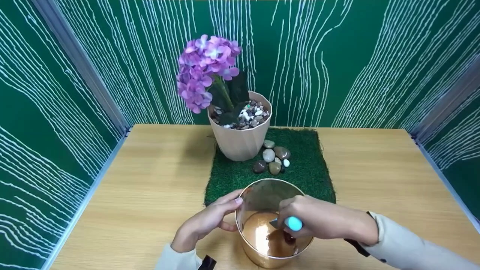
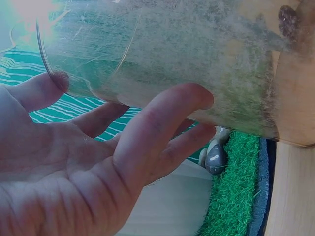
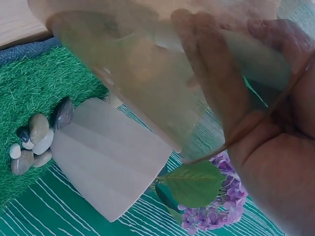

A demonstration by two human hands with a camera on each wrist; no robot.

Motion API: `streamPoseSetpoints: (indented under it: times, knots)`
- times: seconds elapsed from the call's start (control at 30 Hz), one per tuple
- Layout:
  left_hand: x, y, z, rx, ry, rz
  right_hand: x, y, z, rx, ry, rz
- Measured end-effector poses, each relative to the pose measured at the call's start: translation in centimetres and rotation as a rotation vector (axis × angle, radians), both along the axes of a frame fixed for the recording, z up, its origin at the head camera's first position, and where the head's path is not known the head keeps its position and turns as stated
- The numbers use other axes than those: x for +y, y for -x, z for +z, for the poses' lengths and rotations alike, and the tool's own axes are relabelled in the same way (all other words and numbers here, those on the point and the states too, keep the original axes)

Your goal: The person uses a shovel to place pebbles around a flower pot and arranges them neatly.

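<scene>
A see-through, amber-tinted round container (image 1: 264,195) stands on the table, its mouth toward the head camera. My left hand (image 1: 210,217) holds its left side, thumb by the rim and bent fingers against the outer wall. Reaching inside over the rim, my right hand (image 1: 318,217) grips a tool with a rounded turquoise end (image 1: 294,223). The tool's far end is mostly hidden by that hand, so its kind is unclear. Through the cloudy wall in the right wrist view, a pale handle (image 3: 261,64) shows in the fingers. Whitish smears mark the container wall (image 2: 197,59) in the left wrist view.
Behind the container lies a square of artificial grass (image 1: 311,168). On it stand a pale flowerpot (image 1: 240,142) with purple flowers (image 1: 204,71) and several smooth stones (image 1: 269,155). Green panels with white lines (image 1: 375,56) wall in the wooden table (image 1: 157,168).
</scene>
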State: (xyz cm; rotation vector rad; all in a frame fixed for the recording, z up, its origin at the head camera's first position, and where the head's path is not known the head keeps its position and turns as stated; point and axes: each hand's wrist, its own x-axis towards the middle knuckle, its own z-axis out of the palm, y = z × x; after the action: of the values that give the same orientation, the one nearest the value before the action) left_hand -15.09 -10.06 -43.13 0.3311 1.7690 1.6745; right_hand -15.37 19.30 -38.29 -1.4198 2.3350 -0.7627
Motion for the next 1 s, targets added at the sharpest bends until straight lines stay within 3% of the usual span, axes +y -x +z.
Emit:
streamPoseSetpoints:
  times: [0.57, 0.8, 1.0]
  knots:
    - [0.0, 0.0, 0.0, -0.006, 0.005, 0.012, -0.6, 0.5, 0.5, -0.202, -0.02, 0.093]
    - [0.1, 0.0, 0.1, -0.006, 0.011, 0.007, -0.9, 0.8, 0.0, -0.329, 0.017, 0.123]
    - [0.1, 0.0, -0.1, -0.006, -0.002, 0.01, -0.9, 1.2, -0.3, -0.366, 0.052, 0.132]
